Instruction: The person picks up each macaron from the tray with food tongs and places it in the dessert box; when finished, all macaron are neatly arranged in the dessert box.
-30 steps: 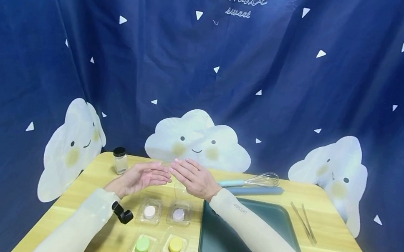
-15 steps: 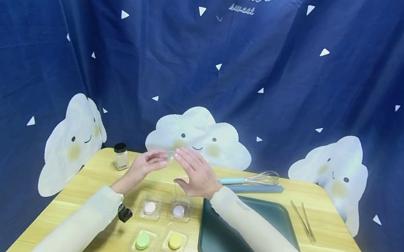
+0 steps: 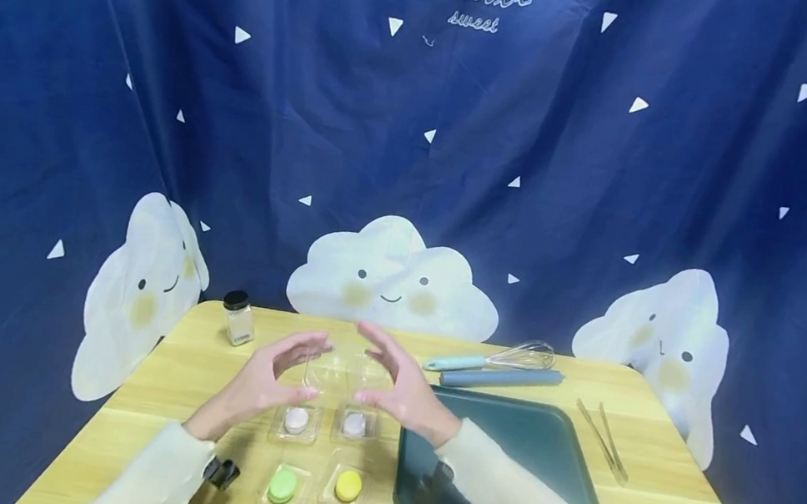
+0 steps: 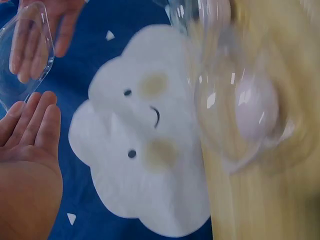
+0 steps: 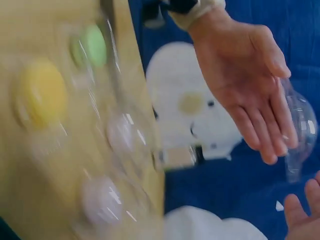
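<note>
In the head view a clear plastic clamshell box (image 3: 330, 371) is held above the far middle of the table. My left hand (image 3: 262, 382) holds its left side, thumb below and fingers above. My right hand (image 3: 412, 383) curves about its right side in the same way. The shell (image 5: 303, 122) bulges beside the left hand's fingertips in the right wrist view. Beneath the hands stand clear boxes with a whitish macaron (image 3: 295, 419) and a lavender macaron (image 3: 355, 424). Nearer sit a green macaron (image 3: 282, 486) and a yellow macaron (image 3: 348, 486), also in clear boxes.
A dark green tray (image 3: 498, 465) lies right of the boxes, partly under my right forearm. Behind it are a whisk (image 3: 458, 363) and a blue rolling pin (image 3: 501, 378). Tongs (image 3: 603, 442) lie at the right, and a black-lidded jar (image 3: 238, 320) stands at the back left.
The hands have come lower and turned so that their thumbs face me. My right hand, flatter before, now curves about the clear box, which shows more fully between the hands.
</note>
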Tool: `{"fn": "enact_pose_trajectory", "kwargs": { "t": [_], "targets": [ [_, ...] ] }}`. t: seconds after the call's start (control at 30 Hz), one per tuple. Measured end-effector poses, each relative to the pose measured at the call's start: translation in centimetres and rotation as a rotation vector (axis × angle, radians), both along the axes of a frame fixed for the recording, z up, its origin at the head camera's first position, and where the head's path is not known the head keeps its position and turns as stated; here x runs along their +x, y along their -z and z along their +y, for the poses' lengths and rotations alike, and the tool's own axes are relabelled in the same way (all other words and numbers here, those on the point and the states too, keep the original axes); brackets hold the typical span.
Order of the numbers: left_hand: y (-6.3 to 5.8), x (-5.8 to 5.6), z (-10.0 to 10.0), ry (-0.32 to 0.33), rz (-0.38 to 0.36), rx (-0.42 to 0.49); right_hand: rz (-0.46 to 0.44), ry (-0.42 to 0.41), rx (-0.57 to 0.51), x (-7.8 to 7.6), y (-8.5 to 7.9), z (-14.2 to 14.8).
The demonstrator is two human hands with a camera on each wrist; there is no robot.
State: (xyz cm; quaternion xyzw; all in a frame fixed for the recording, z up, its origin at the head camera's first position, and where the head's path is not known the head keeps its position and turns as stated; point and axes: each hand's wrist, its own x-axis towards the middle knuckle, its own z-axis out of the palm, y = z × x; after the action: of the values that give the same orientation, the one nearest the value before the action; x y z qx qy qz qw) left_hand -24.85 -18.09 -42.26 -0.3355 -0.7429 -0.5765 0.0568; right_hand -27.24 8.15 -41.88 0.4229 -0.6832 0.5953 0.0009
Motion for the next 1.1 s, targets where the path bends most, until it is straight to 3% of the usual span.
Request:
{"fn": "enact_pose_trajectory", "kwargs": {
  "t": [0.13, 0.33, 0.43, 0.6, 0.7, 0.87, 1.1],
  "targets": [
    [0.5, 2.5, 0.3, 0.072, -0.031, 0.033, -0.03, -0.078, 0.022, 2.6, 1.6, -0.2],
    [1.9, 4.4, -0.3, 0.074, -0.029, -0.007, -0.069, 0.083, 0.136, 5.4, 3.4, -1.1],
    [2.7, 4.8, -1.0, 0.063, -0.001, -0.096, 0.039, 0.141, 0.221, 6.2, 4.5, -1.4],
    [3.3, 5.4, -1.9, -0.019, -0.052, -0.349, 0.324, 0.198, 0.365, 6.8, 5.8, -1.4],
    [3.8, 5.8, -2.5, -0.042, -0.092, -0.489, 0.446, 0.179, 0.453, 7.1, 6.3, -1.6],
    [4.6, 6.4, -3.5, -0.031, -0.151, -0.584, 0.504, 0.134, 0.595, 7.8, 6.9, -2.3],
    [5.2, 6.3, -3.5, 0.01, -0.167, -0.642, 0.59, 0.176, 0.749, 8.3, 6.9, -2.6]
  ]
}}
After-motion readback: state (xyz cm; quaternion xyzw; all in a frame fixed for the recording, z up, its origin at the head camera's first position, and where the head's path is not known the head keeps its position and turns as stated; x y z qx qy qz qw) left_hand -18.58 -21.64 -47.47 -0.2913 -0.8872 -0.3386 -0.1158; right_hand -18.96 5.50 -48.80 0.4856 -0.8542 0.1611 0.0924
